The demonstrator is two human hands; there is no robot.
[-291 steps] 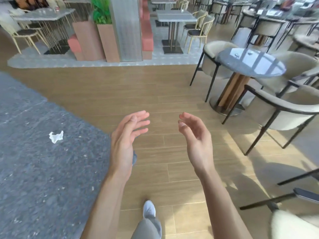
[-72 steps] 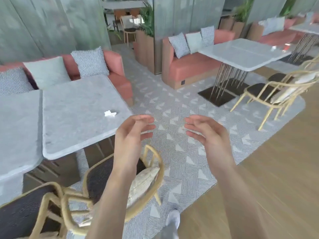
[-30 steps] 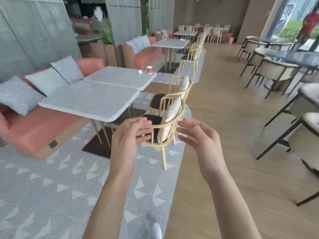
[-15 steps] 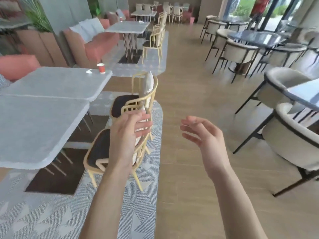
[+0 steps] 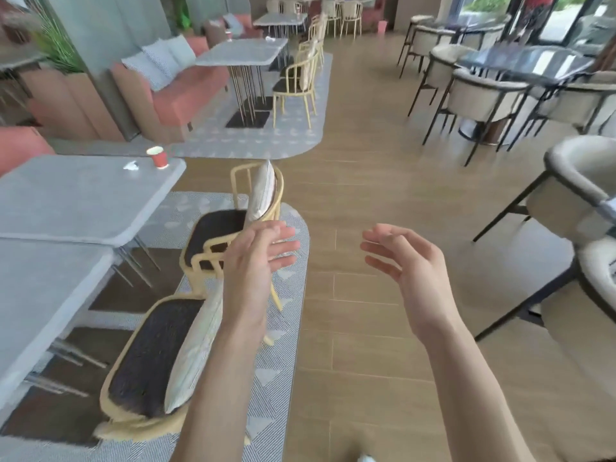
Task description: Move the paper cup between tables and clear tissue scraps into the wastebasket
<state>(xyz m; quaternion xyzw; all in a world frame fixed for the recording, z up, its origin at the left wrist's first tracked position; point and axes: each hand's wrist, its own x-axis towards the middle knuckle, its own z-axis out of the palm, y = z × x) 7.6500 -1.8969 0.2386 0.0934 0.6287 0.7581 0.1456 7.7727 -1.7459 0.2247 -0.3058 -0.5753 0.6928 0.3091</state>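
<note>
On the far corner of the grey table (image 5: 83, 198) to your left stands the red paper cup (image 5: 158, 157), upright, with a tissue scrap (image 5: 131, 165) lying just beside it. Your left hand (image 5: 256, 261) and right hand (image 5: 410, 265) hang in front of you (well apart from the cup), fingers loose, palms facing each other, holding nothing, above a yellow chair (image 5: 233, 228) and the wooden floor (image 5: 383, 181).

The near left table (image 5: 83, 198) has a matt, stone-like grey top, and the red paper cup (image 5: 158, 157) on it looks smooth. The floor (image 5: 383, 155) is satin wood plank (pale grain). The rug (image 5: 276, 355) is woven cloth, and the right-hand round table (image 5: 520, 63) is glossy.
</note>
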